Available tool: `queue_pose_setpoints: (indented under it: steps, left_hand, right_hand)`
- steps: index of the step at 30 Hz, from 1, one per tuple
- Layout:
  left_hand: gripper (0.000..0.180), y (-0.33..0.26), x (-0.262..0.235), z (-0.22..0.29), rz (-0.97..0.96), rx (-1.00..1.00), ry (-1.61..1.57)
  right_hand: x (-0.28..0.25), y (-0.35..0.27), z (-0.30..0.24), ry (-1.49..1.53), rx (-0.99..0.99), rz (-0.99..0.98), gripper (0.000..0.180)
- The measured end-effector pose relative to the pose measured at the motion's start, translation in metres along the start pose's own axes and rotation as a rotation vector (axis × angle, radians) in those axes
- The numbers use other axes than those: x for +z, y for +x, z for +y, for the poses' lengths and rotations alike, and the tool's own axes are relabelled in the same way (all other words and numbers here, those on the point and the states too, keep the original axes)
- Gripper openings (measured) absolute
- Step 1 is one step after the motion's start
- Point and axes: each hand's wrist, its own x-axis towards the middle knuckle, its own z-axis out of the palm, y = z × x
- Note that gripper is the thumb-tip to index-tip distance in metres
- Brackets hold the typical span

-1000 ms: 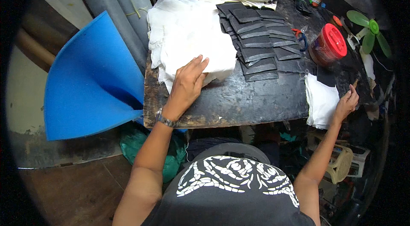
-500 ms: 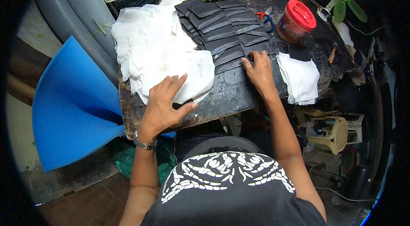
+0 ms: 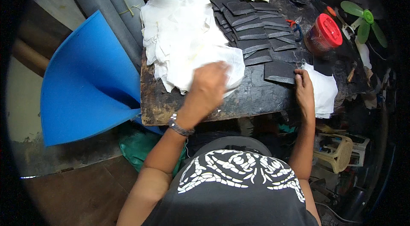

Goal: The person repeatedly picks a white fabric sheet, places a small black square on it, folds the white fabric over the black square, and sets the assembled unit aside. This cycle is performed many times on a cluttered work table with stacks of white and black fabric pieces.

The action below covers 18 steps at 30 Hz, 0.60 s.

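My left hand (image 3: 209,87) lies on the near edge of a pile of white cloth pieces (image 3: 183,42) and grips the top sheet; the hand is blurred. My right hand (image 3: 304,85) holds a flat black piece (image 3: 279,72) on the dark worktable (image 3: 256,95), just left of a smaller stack of white cloth (image 3: 324,91) at the table's right end. Behind this piece, rows of black pieces (image 3: 252,27) lie overlapping across the middle of the table.
A red-lidded plastic jar (image 3: 323,33) stands at the right, with scissors (image 3: 296,27) beside it and a green fan (image 3: 363,19) beyond. A curled blue foam sheet (image 3: 85,80) leans at the table's left. A plastic stool (image 3: 335,153) sits below right.
My right hand has moved right from the black rows, bringing one black piece beside the white stack. My left hand has shifted right along the white pile's near edge.
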Motion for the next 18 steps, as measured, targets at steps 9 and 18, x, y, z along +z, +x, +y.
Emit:
queue_pose_setpoints:
  steps: [9, 18]
  left_hand:
    - [0.017, -0.025, -0.04, -0.046, -0.205, -0.451, 0.214]
    - [0.058, 0.008, -0.05, 0.003, 0.024, 0.054, -0.475]
  right_hand:
    - [0.037, -0.031, -0.048, -0.162, -0.569, 0.113, 0.031]
    - [0.053, -0.045, -0.165, -0.192, -0.995, -0.226, 0.063]
